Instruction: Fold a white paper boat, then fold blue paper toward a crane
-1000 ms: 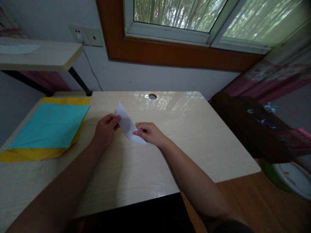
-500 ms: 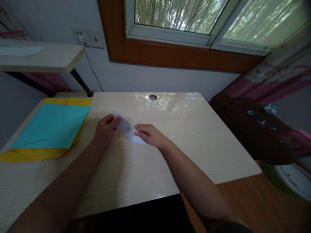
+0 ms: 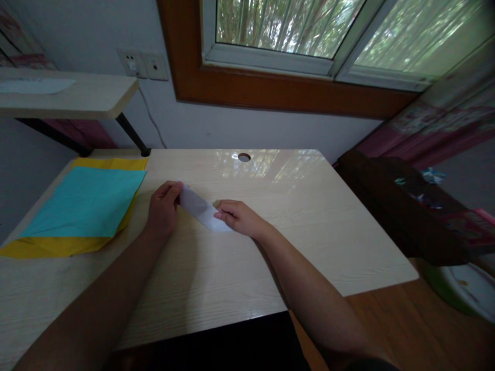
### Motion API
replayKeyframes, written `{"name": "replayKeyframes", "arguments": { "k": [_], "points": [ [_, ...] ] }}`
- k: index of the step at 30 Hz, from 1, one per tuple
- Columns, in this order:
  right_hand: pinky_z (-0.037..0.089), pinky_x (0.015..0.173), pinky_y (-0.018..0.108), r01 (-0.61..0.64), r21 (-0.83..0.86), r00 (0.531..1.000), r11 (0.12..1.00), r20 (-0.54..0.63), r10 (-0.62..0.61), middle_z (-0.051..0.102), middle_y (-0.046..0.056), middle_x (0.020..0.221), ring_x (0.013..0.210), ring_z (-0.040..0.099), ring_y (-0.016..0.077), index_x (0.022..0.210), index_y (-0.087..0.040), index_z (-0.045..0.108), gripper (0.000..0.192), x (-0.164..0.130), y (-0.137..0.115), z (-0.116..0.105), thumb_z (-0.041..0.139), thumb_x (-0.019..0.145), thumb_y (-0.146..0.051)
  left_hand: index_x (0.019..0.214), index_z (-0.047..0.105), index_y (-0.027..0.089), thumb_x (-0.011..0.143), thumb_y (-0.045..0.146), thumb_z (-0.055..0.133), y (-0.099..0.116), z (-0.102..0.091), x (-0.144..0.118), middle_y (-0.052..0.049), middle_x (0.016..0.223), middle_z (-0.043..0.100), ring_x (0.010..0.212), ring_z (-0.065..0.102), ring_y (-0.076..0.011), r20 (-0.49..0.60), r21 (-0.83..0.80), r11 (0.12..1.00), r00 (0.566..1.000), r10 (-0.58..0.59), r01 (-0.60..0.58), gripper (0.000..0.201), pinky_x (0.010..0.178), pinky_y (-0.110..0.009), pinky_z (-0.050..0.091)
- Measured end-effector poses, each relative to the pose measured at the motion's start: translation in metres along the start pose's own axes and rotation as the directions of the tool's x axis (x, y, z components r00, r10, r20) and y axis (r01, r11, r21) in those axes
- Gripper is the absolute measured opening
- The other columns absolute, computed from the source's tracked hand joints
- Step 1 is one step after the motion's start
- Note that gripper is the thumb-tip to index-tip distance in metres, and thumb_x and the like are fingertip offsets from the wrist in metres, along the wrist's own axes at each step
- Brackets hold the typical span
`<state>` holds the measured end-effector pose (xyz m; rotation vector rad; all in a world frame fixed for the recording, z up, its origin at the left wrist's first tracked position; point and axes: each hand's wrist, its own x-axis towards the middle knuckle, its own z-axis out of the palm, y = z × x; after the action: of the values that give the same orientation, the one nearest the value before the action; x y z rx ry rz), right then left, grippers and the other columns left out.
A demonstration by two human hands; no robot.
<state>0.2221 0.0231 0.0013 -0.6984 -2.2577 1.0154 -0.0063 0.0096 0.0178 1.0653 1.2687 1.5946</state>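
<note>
A folded white paper point(image 3: 198, 209) lies low over the pale wooden desk point(image 3: 294, 221), slanting from upper left to lower right. My left hand point(image 3: 163, 208) pinches its upper left end between thumb and fingers. Its lower right end is pressed to the desk under the fingers of my right hand point(image 3: 237, 217). The paper looks nearly flat on the desk.
A cyan sheet point(image 3: 87, 202) lies on a yellow sheet point(image 3: 58, 245) at the desk's left. A cable hole point(image 3: 244, 157) sits near the far edge. A shelf point(image 3: 69, 95) juts out at upper left. Dark furniture point(image 3: 402, 206) stands to the right.
My left hand has folded the raised flap of the white paper down toward the desk. My right hand has stayed on the lower end.
</note>
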Motion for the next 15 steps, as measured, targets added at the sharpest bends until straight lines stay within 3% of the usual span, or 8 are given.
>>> {"name": "replayKeyframes", "arguments": {
  "k": [3, 9, 15],
  "points": [
    [0.042, 0.071, 0.027, -0.018, -0.015, 0.999, 1.0, -0.039, 0.017, 0.062, 0.003, 0.083, 0.076, 0.056, 0.0158, 0.085, -0.021, 0.062, 0.026, 0.0001, -0.0029, 0.0003, 0.049, 0.101, -0.037, 0.063, 0.057, 0.02, 0.079, 0.031, 0.066, 0.0021, -0.0001, -0.0005, 0.002, 0.063, 0.048, 0.06, 0.044, -0.0112, -0.016, -0.003, 1.0, 1.0, 0.023, -0.023, 0.021, 0.053, -0.022, 0.036],
    [0.043, 0.071, 0.027, -0.005, -0.025, 0.998, 1.0, -0.056, 0.004, 0.061, 0.003, 0.081, 0.074, 0.056, 0.0154, 0.084, -0.02, 0.062, 0.027, 0.0003, -0.0067, -0.0002, 0.049, 0.101, -0.036, 0.075, 0.064, 0.02, 0.078, 0.032, 0.066, 0.0015, -0.0029, 0.0008, 0.0, 0.081, 0.064, 0.068, 0.052, -0.0116, -0.018, -0.023, 1.0, 1.0, 0.019, -0.019, 0.013, 0.056, -0.021, 0.04],
    [0.043, 0.07, 0.027, 0.009, -0.055, 0.992, 0.998, -0.122, -0.016, 0.063, 0.003, 0.08, 0.073, 0.057, 0.0151, 0.083, -0.02, 0.063, 0.027, 0.002, -0.0107, 0.0005, 0.051, 0.101, -0.035, 0.064, 0.058, 0.02, 0.076, 0.025, 0.068, 0.0028, -0.0062, 0.0032, 0.004, 0.063, 0.049, 0.059, 0.044, -0.0094, -0.042, -0.093, 0.995, 0.998, 0.044, -0.048, 0.016, 0.052, -0.019, 0.035]
  ]
}}
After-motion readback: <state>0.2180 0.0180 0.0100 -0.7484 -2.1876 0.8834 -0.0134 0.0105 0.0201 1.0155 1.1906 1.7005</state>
